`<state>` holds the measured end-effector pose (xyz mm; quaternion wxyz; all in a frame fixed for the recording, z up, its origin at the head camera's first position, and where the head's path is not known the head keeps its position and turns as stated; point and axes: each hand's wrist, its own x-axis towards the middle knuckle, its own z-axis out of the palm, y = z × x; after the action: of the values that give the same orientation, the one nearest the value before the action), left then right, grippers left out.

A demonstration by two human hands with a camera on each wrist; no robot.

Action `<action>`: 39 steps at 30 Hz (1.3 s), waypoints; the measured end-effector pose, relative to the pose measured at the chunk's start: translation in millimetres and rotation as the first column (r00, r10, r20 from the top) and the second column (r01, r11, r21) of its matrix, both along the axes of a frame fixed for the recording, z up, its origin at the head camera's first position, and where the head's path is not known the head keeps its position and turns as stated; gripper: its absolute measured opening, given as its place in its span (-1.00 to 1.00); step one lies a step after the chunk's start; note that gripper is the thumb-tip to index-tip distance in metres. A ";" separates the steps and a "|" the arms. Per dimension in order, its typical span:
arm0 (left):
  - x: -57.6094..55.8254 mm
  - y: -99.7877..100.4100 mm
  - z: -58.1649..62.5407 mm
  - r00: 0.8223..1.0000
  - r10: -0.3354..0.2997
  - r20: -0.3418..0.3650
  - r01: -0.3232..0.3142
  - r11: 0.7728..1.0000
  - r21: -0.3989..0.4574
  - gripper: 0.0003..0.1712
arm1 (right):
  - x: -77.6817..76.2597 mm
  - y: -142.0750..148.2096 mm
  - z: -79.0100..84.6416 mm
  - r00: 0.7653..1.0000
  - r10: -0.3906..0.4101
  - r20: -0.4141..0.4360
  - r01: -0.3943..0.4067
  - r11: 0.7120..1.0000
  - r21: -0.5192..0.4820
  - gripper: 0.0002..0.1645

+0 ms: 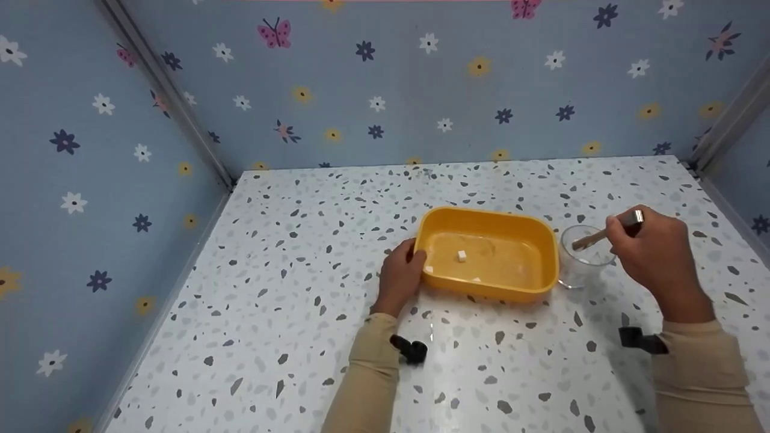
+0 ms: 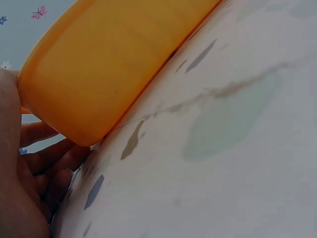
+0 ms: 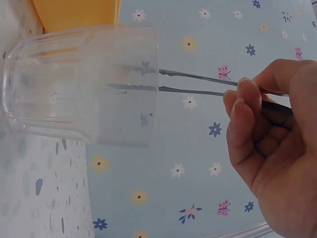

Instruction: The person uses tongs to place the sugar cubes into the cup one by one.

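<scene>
Tweezers (image 1: 594,239) reached into the cup (image 3: 64,119) right of the tub (image 1: 487,291)
Right hand (image 1: 659,255) pinched them midway, likely light, springy, best held there; left hand (image 1: 400,273) gripped the tub's left end

The worktop (image 1: 271,270) is that white terrazzo look, chips in grey, tan and pale green all over. Walls are light blue: back wall (image 1: 415,135), left wall (image 1: 36,240) and a sliver of right wall (image 1: 746,186), so it's basically a little booth. Print is pretty cute tbh, white, yellow and navy flowers plus pink butterflies (image 1: 275,34). Greyish trim (image 1: 162,78) runs down the left corner, and there's a soft sheen on the worktop.
</scene>
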<state>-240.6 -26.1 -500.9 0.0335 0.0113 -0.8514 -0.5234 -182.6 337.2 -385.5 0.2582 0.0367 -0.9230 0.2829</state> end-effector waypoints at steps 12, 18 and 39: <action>0.6 0.1 1.6 1.000 -0.001 0.002 0.001 1.000 0.022 -0.51 | 0.9 -1.2 0.3 0.999 -0.014 0.043 0.013 1.000 0.016 -0.73; 1.0 0.2 2.1 1.000 -0.001 0.008 0.001 1.000 0.016 -0.50 | 0.1 -1.8 0.1 0.997 -0.027 0.068 0.025 0.999 0.024 -0.73; 0.1 -0.2 0.5 1.000 0.000 -0.008 0.000 1.000 0.006 -0.51 | 10.6 -16.0 13.1 0.964 -0.093 -0.250 0.073 0.993 -0.088 -0.77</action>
<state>-240.5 -26.3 -500.4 0.0371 0.0094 -0.8495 -0.5262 -172.0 321.2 -372.4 0.3869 0.0239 -0.8714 0.3006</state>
